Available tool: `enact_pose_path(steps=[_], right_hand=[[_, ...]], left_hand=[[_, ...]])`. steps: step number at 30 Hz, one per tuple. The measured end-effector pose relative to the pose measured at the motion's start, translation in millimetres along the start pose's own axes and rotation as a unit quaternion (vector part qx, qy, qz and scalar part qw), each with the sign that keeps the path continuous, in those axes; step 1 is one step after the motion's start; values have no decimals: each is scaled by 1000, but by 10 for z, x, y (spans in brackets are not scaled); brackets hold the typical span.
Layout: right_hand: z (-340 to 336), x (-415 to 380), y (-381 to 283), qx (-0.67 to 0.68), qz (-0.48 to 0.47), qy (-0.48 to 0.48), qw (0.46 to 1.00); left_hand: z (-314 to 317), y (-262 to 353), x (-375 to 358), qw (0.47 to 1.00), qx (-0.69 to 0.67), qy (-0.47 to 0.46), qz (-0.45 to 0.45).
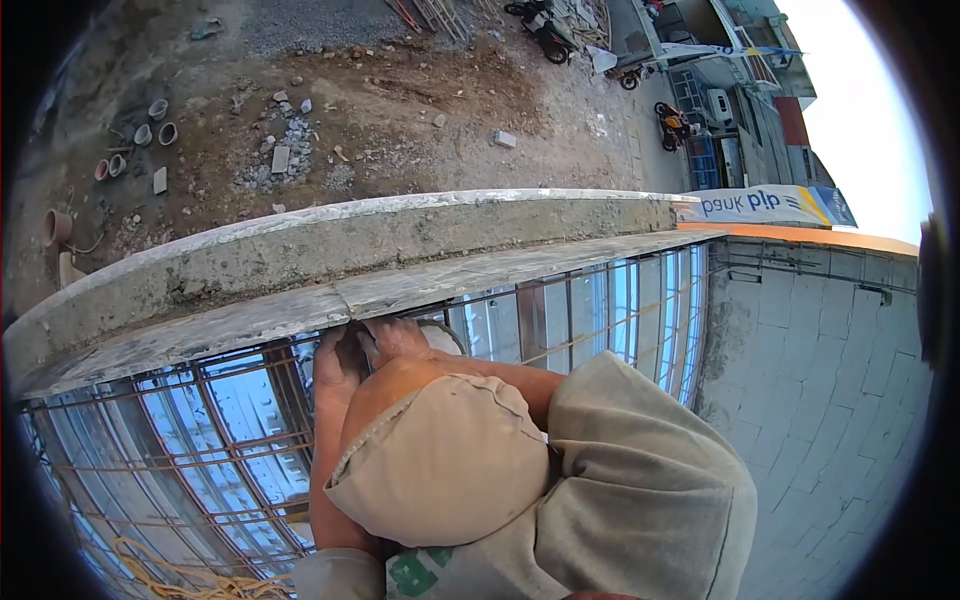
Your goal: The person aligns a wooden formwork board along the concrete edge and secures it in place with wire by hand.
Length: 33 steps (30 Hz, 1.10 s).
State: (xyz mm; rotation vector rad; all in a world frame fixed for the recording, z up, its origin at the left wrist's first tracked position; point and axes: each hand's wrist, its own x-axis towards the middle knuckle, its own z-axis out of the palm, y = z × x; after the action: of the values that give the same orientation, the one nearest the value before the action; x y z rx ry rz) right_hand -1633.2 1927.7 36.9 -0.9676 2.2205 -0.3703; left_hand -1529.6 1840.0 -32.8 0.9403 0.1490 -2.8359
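Observation:
Both my hands are close together at the lower edge of the grey concrete ledge, beyond my bent knee. My left hand [335, 358] is on the left, fingers curled towards a dark gap beneath the ledge. Beside it my right hand [397, 340] is closed, its knuckles up near the ledge edge. What lies between the fingers is hidden in shadow. Rusty rebar rods [280, 400] run close by on the left. A grey rounded rim [445, 335] shows just right of my right hand.
A concrete ledge [420, 235] curves across the view. Rebar grid [215, 460] stands over blue-lit panels. Yellow rope [190, 580] lies at lower left. A grey block wall [810, 390] rises right. Beyond the ledge are rubble ground, buckets [143, 134] and parked motorcycles [672, 127].

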Motion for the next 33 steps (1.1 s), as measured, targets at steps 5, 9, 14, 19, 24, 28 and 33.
enact_pose_path(steps=[5,9,14,19,24,28,33], right_hand=[[378,90,341,-72,-111,92,987],[155,-4,115,-33,-78,94,992],[220,24,192,-35,-92,104,990],[119,-4,114,-45,-60,64,995],[-3,-14,29,24,-50,35,998],[10,35,54,30,-51,9,998],[296,77,350,32,-78,28,996]], left_hand=[[-204,157,157,997,45,18,-62],[-116,153,82,992,77,69,-67],[337,23,-267,829,455,257,198],[759,-122,-411,635,606,435,200],[690,-43,-386,512,752,349,227],[766,-45,-401,438,813,337,184],[917,-13,-430,418,852,306,74]])
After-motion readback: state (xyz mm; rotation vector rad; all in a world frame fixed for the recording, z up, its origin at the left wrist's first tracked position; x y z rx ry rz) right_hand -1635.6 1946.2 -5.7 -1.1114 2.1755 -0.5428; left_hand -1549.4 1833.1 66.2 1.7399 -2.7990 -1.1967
